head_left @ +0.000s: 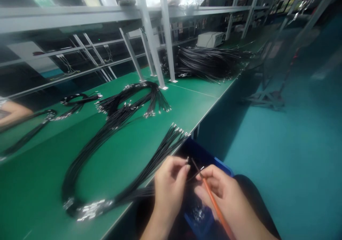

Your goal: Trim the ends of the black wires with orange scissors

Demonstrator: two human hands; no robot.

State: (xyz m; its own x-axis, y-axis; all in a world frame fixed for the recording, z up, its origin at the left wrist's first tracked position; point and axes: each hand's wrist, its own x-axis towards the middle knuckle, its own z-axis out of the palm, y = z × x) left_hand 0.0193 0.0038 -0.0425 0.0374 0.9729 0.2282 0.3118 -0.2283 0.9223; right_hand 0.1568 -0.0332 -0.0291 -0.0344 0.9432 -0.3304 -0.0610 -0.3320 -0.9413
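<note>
At the table's front edge my left hand [172,183] pinches the metal-tipped end of a black cable [188,160] between thumb and forefinger. Just right of it, my right hand [221,188] is closed around an orange-handled tool [216,206], whose thin dark tip points toward the cable end. A small silver piece [202,168] shows beside the right fingertips; what holds it is hard to make out. A long bundle of black cables [85,151] with silver ends curves across the green table [128,151] and runs behind my left hand.
A blue bin [223,166] sits below my hands, with small shiny parts [198,214] lower down. Metal shelf posts [153,44] rise from the table. More cables [208,61] lie at the back, near a pale box [210,39]. Another person's arm [14,111] is at far left.
</note>
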